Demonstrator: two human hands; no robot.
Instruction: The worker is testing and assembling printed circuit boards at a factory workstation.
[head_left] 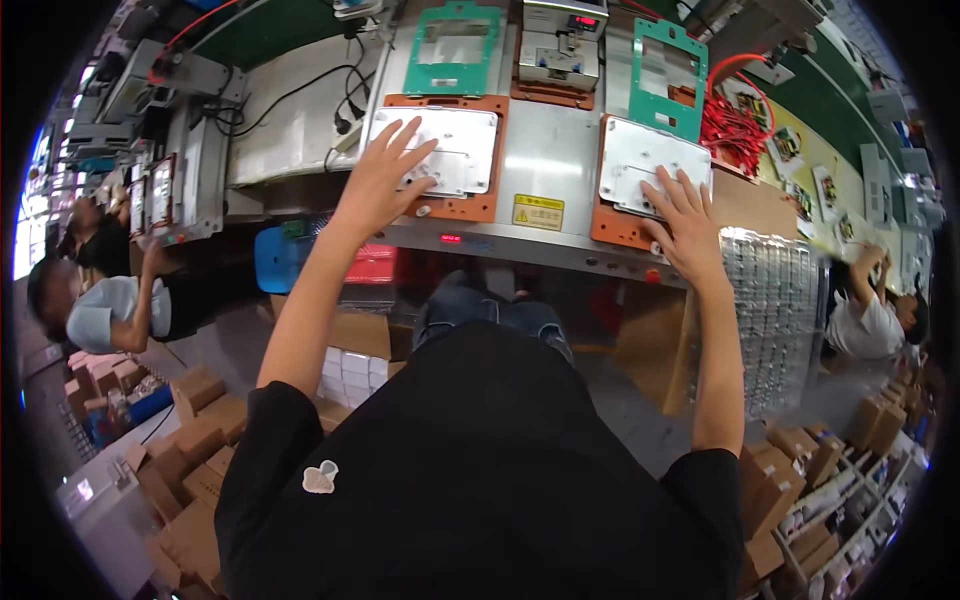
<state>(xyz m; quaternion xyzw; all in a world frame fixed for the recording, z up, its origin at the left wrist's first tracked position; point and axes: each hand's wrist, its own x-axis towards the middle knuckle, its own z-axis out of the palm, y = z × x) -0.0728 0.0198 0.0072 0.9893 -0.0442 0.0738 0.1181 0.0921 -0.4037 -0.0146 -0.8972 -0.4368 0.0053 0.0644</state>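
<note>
My left hand (385,180) lies with its fingers spread on a flat white panel (468,135), which sits in an orange fixture (455,208). On the right, a second white panel (635,155) rests in another orange fixture (618,228). My right hand (688,230) touches that panel's near right part, fingers stretched out. Neither hand grips anything. Beyond the panels stand two green frames with cut-out openings, a left one (438,84) and a right one (655,116). The parts of the panels beneath my fingers are hidden.
A metal device (560,65) with a red display stands between the fixtures. Red wires (735,135) lie bundled at right, near several circuit boards. Clear plastic trays (770,310) stand beside my right forearm. Cardboard boxes (200,440) are piled lower left. Other people sit at both sides.
</note>
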